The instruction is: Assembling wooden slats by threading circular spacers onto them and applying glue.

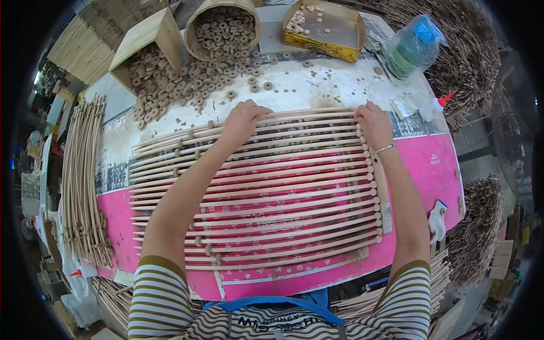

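Note:
A row of thin wooden sticks (283, 200) lies side by side across the table in front of me. Most carry a round wooden bead (374, 192) on the right end, and a few have a wooden ring (208, 249) toward the left. At the far side of the row, my left hand (243, 123) is closed, thumb and fingers pinching the farthest stick. The fingers of my right hand (375, 126) are closed around the right end of that stick. They hide its tip, so I cannot tell whether a bead is there.
Wooden rings spill from a wooden box (167, 28) and a round tub (258, 28). A yellow-edged tray (323, 52) holds beads. A bagged green bottle (409, 54), a red-tipped glue bottle (435, 106) and a glove (437, 221) lie right. Bundled sticks (84, 181) stand left.

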`<state>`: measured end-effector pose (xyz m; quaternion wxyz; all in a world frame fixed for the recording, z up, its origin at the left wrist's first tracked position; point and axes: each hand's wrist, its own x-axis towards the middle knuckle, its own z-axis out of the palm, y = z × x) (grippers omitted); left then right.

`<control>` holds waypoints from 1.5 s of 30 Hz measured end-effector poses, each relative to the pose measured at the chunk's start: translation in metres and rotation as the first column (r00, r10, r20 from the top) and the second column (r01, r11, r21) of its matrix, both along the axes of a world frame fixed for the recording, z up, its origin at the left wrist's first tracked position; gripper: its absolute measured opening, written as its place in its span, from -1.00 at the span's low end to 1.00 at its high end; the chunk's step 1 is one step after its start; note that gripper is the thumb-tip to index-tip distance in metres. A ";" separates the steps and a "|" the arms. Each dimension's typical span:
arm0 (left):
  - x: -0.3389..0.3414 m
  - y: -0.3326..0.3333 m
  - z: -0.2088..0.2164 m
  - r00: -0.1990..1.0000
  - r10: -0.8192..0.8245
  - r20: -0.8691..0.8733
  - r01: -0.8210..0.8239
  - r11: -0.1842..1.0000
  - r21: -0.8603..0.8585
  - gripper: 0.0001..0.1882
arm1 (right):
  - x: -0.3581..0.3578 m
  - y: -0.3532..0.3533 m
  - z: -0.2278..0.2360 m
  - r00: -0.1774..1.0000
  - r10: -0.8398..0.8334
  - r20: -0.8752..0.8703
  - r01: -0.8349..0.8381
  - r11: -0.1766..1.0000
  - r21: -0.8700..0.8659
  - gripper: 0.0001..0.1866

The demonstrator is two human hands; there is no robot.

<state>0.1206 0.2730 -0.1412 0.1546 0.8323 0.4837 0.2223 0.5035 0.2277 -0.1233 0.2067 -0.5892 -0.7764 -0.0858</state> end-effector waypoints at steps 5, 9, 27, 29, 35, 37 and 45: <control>0.009 0.002 0.000 0.997 -0.055 0.057 0.054 0.998 0.018 -0.73 | 0.033 0.003 -0.015 0.855 0.000 -0.519 -0.138 0.964 -0.228 -0.90; 0.005 -0.003 0.002 0.995 -0.054 0.082 0.055 0.998 -0.011 -0.71 | 0.036 0.003 -0.019 0.798 -0.186 -0.573 0.025 0.961 -0.276 -0.80; -0.008 -0.024 -0.014 0.999 0.010 -0.047 -0.001 0.983 0.182 -0.69 | 0.008 -0.020 -0.029 0.796 -0.087 -0.599 0.105 0.994 -0.005 -0.70; 0.003 -0.035 -0.009 0.999 0.001 -0.041 0.007 0.983 0.181 -0.65 | 0.041 -0.027 -0.034 0.626 -0.108 -0.773 0.176 0.984 0.005 -0.70; 0.025 -0.058 0.004 0.928 0.119 -0.354 -0.092 0.992 0.091 -0.38 | 0.153 -0.027 -0.042 0.443 -0.396 -0.804 0.666 0.746 0.000 -0.46; 0.031 -0.058 0.007 0.933 0.101 -0.344 -0.071 0.993 0.096 -0.39 | 0.198 -0.021 -0.039 0.382 -0.526 -0.760 0.741 0.666 -0.089 -0.20; 0.027 -0.063 0.012 0.933 0.132 -0.334 -0.103 0.989 0.105 -0.37 | 0.252 0.055 -0.050 0.367 -0.482 -0.796 0.749 0.660 -0.054 0.18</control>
